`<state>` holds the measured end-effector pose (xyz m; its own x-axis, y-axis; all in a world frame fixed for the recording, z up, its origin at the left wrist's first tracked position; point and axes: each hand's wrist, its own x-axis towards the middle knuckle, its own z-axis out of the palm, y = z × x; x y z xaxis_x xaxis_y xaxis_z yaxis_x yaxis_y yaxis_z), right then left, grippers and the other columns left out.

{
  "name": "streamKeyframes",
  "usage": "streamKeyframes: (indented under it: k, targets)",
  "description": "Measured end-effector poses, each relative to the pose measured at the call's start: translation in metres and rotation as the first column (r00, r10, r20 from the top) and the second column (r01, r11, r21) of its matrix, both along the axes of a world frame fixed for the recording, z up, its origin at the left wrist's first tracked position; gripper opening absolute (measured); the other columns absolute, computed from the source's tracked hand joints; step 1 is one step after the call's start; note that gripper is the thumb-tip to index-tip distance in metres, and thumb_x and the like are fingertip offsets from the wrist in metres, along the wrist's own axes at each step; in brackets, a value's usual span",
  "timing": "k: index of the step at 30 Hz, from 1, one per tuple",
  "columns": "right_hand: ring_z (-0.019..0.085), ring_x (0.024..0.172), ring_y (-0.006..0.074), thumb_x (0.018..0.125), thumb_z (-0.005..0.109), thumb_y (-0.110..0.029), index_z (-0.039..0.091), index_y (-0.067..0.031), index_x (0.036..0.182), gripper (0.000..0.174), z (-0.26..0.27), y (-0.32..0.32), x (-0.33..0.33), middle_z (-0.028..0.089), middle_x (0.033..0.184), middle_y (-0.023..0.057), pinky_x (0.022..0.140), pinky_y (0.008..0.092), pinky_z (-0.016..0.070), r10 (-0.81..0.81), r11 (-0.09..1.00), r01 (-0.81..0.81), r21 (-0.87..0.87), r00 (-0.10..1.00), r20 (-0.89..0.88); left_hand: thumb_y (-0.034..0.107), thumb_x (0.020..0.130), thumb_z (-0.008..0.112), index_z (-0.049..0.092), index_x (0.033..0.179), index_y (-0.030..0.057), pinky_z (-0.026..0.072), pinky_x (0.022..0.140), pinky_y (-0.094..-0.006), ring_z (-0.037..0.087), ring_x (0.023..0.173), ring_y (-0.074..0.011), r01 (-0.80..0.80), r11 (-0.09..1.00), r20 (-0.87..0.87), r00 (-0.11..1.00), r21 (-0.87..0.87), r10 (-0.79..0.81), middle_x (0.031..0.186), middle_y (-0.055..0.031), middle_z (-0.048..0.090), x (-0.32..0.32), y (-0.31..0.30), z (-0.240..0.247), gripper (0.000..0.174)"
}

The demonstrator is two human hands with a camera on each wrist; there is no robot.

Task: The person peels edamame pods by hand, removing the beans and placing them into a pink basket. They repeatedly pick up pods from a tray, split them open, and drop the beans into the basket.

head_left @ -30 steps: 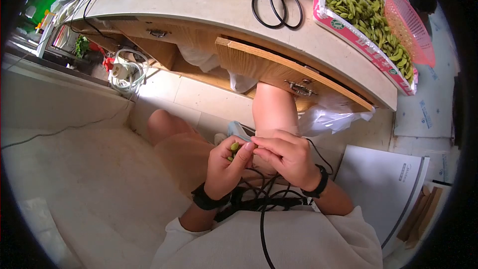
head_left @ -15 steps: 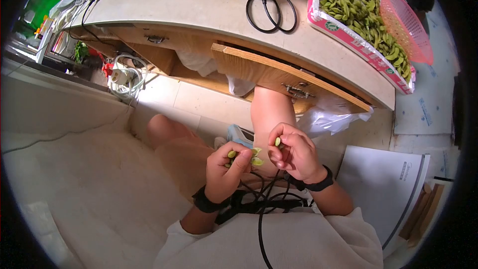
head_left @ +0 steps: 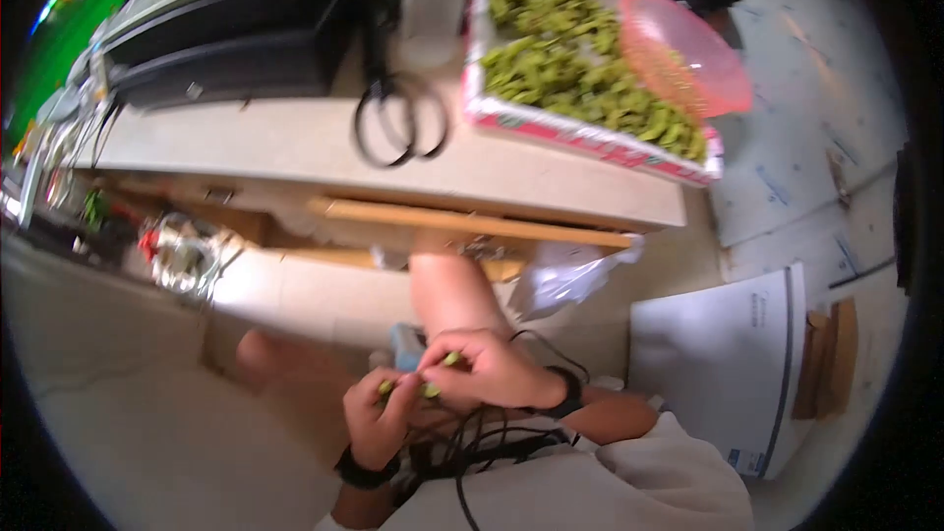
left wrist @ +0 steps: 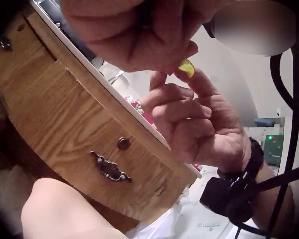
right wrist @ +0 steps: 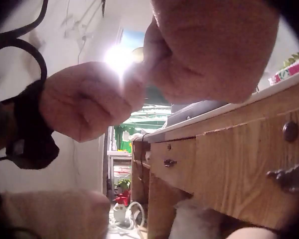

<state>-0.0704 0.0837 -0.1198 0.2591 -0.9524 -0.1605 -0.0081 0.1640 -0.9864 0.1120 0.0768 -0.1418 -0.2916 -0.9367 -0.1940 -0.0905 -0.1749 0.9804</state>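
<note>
In the head view the left hand [head_left: 378, 420] has its fingers curled round green pods [head_left: 385, 387], a bit of green showing at its thumb. The right hand [head_left: 492, 371] meets it at the fingertips, a green piece [head_left: 452, 359] pinched between thumb and finger. A yellow-green pod piece [left wrist: 187, 68] shows between the two hands in the left wrist view, with the right hand [left wrist: 199, 124] below it. Both hands are over the lap. The right wrist view shows the hands close together, what they hold mostly hidden.
A pink-edged box [head_left: 590, 146] full of green pods stands on the counter [head_left: 275, 143], with a pink basket [head_left: 688, 54] at its right. A drawer [head_left: 472, 223] juts out above the knee. Plastic bag [head_left: 560, 280] hangs beside it; a white cabinet [head_left: 713, 364] stands right.
The head view has swung, so the counter and box sit further left. The hands, apart half a second ago with a split pod at the left one, are together at the fingertips.
</note>
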Motion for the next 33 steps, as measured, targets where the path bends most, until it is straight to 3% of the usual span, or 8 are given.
streamKeyframes:
  k: [5, 11, 16, 21, 25, 27, 29, 33]
  targets:
    - [0.054, 0.074, 0.0031, 0.086, 0.061, -0.012, 0.062, -0.0007, 0.091, 0.012, 0.012, -0.006, -0.018, 0.063, 0.081, 0.0003, 0.064, 0.0200, 0.0457, -0.071, 0.995, 0.060, -0.083, 0.988, -0.135, 0.000, 0.083, 0.060, 0.063, 0.087, -0.0056, 0.0436, 0.056, -0.0206, 0.055, 0.060, -0.0078, 0.025, 0.999, -0.165, 0.986, 0.048, -0.017, 0.070, -0.0048, 0.061, -0.002, 0.002, 0.002, 0.007]
    - [0.054, 0.073, 0.0044, 0.087, 0.060, -0.013, 0.064, -0.0003, 0.092, 0.015, 0.069, -0.039, -0.111, 0.064, 0.081, 0.0012, 0.065, 0.0211, 0.0455, -0.637, 0.703, 0.464, -0.539, 0.748, -0.187, 0.010, 0.087, 0.060, 0.061, 0.094, -0.0079, 0.0376, 0.052, -0.0192, 0.048, 0.057, -0.0072, 0.026, 1.000, -0.251, 0.968, 0.017, -0.020, 0.067, -0.0039, 0.056, 0.002, -0.001, 0.005, 0.020]
    - [0.054, 0.064, 0.0052, 0.084, 0.062, -0.012, 0.066, 0.0022, 0.088, 0.015, 0.113, -0.078, -0.195, 0.065, 0.071, 0.0025, 0.058, 0.0225, 0.0435, -0.903, 0.354, 0.398, -0.846, 0.381, -0.199, 0.013, 0.091, 0.054, 0.061, 0.091, -0.0070, 0.0342, 0.048, -0.0202, 0.045, 0.053, -0.0076, 0.020, 0.998, -0.317, 0.948, 0.051, -0.003, 0.061, -0.0040, 0.052, 0.001, 0.002, 0.000, 0.021]
    - [0.052, 0.053, 0.0262, 0.085, 0.059, -0.016, 0.064, 0.0016, 0.088, 0.018, 0.112, -0.102, -0.232, 0.058, 0.063, 0.0136, 0.055, 0.0296, 0.0429, -0.924, 0.363, 0.214, -0.907, 0.211, -0.320, 0.013, 0.093, 0.051, 0.060, 0.089, -0.0068, 0.0314, 0.045, -0.0212, 0.041, 0.048, -0.0084, 0.003, 0.997, -0.329, 0.944, 0.079, 0.024, 0.057, -0.0043, 0.050, 0.002, 0.004, -0.007, 0.022]
    - [0.040, 0.049, 0.0104, 0.091, 0.051, -0.016, 0.063, 0.0023, 0.091, 0.022, 0.109, -0.091, -0.218, 0.046, 0.053, 0.0044, 0.047, 0.0266, 0.0341, -0.922, 0.353, 0.335, -0.874, 0.282, -0.265, 0.013, 0.092, 0.051, 0.060, 0.090, -0.0071, 0.0305, 0.044, -0.0209, 0.041, 0.049, -0.0080, -0.014, 1.000, -0.288, 0.958, 0.004, 0.014, 0.057, -0.0037, 0.050, 0.002, 0.005, 0.000, 0.022]
    - [0.036, 0.053, 0.0018, 0.093, 0.049, -0.017, 0.064, 0.0012, 0.095, 0.024, 0.111, -0.069, -0.185, 0.045, 0.058, -0.0058, 0.048, 0.0203, 0.0305, -0.807, 0.525, 0.581, -0.622, 0.572, -0.147, 0.012, 0.092, 0.051, 0.060, 0.090, -0.0071, 0.0304, 0.044, -0.0207, 0.042, 0.049, -0.0077, -0.027, 1.000, -0.276, 0.961, 0.009, 0.028, 0.058, -0.0033, 0.050, 0.001, 0.005, 0.004, 0.021]
    - [0.033, 0.056, -0.0013, 0.094, 0.048, -0.018, 0.061, -0.0017, 0.106, 0.024, 0.104, -0.048, -0.148, 0.039, 0.065, -0.0112, 0.049, 0.0158, 0.0280, -0.640, 0.700, 0.564, -0.438, 0.767, -0.035, 0.010, 0.092, 0.052, 0.060, 0.091, -0.0074, 0.0308, 0.046, -0.0202, 0.042, 0.051, -0.0068, 0.027, 0.994, -0.297, 0.955, 0.109, 0.006, 0.059, -0.0026, 0.050, 0.003, 0.004, 0.002, 0.020]
    - [0.037, 0.061, -0.0015, 0.095, 0.048, -0.018, 0.060, -0.0032, 0.109, 0.024, 0.068, -0.017, -0.089, 0.045, 0.071, -0.0100, 0.053, 0.0146, 0.0322, -0.440, 0.871, 0.427, -0.244, 0.898, 0.003, 0.008, 0.091, 0.053, 0.061, 0.091, -0.0074, 0.0307, 0.047, -0.0193, 0.042, 0.052, -0.0060, 0.046, 0.996, -0.307, 0.952, 0.073, -0.021, 0.061, -0.0024, 0.051, 0.002, 0.005, -0.006, 0.017]
